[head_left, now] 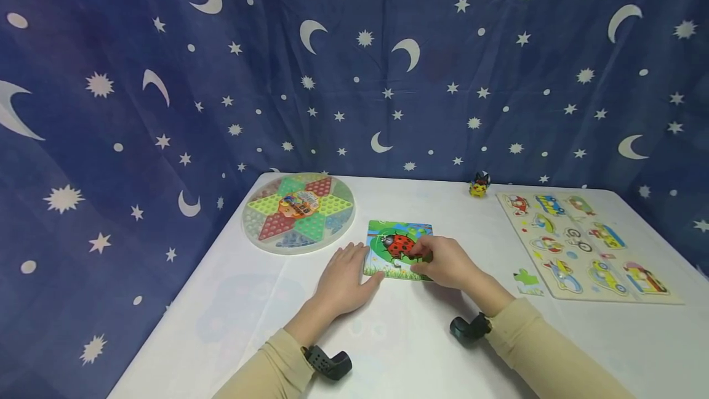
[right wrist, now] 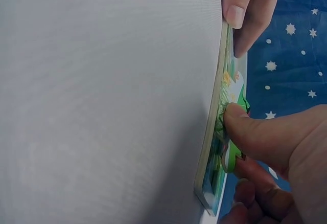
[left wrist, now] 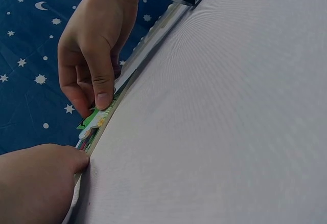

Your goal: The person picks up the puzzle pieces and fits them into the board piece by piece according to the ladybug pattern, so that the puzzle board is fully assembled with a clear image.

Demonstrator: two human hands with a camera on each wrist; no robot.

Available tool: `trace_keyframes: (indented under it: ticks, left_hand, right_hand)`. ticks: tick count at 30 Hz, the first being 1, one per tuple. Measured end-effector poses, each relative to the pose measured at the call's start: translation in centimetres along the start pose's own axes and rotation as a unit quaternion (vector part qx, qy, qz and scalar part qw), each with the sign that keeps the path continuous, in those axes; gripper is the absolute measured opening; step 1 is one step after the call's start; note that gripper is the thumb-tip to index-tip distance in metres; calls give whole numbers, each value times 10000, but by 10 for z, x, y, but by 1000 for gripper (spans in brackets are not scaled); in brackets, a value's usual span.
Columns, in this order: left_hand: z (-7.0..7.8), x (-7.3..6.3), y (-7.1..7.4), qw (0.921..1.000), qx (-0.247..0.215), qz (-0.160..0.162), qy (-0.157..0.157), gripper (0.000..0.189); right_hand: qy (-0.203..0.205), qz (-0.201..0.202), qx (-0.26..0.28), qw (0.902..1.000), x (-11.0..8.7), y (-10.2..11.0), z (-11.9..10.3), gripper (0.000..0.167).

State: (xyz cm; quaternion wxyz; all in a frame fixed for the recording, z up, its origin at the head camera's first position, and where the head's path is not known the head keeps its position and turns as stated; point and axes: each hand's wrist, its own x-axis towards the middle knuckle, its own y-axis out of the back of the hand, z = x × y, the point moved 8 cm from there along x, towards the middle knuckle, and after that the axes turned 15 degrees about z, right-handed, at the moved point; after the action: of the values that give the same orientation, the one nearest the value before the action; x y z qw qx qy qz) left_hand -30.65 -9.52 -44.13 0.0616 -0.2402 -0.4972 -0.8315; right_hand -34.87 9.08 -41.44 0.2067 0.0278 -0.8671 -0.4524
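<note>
A square ladybug jigsaw puzzle (head_left: 382, 266) lies on the white table in front of me. My right hand (head_left: 445, 261) pinches a green and white jigsaw piece (right wrist: 232, 160) between thumb and fingers, over the right part of the puzzle. In the left wrist view this piece (left wrist: 92, 117) is tilted above the puzzle's tray. At the puzzle's left edge rests my left hand (head_left: 343, 282), fingers extended, its thumb near the lower edge. Another loose jigsaw piece (head_left: 526, 279), with a green shape on it, lies on the table right of my right wrist.
Back left is a round Chinese checkers board (head_left: 266, 242) with a coloured star. A wooden vehicle puzzle board (head_left: 595, 291) covers the right side. Near the back edge stands a small yellow figurine (head_left: 479, 185). Behind the table hangs a blue moon-and-star curtain (head_left: 354, 60).
</note>
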Motion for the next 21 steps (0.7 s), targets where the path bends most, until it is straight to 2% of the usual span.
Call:
trace_keyframes:
  ticks: [21]
  left_hand:
    - [0,-1,0,10000,-3,-17,-1,69]
  right_hand:
    - [75,-14,-120,9999,-1,1,-8,21]
